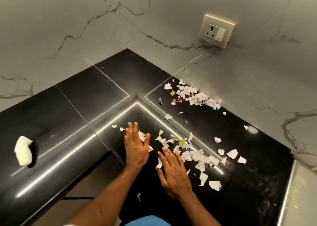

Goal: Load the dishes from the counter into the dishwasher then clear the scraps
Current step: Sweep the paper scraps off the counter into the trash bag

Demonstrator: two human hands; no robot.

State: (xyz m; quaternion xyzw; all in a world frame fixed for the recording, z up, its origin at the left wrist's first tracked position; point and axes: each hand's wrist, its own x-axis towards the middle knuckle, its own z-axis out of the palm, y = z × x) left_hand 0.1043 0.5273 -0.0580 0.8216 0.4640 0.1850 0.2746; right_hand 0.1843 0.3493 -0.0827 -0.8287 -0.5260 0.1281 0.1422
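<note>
1. Lying flat on the black counter (72,105), the left hand (136,147) and the right hand (175,176) are seen side by side, fingers straight, nothing gripped.
2. Torn paper scraps (197,155) are scattered around the fingertips and out to the right.
3. A second heap (197,95) is piled against the marble wall (257,88), below a socket (217,31).
4. A white lump (23,151) is left well apart, far left.

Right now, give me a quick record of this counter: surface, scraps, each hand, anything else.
surface: black counter, in a wall corner
scraps: torn paper; wall heap at right, near scatter by the hands
left hand: open, over scraps
right hand: open, flat on scraps
other: white wad at left; socket on wall
</note>
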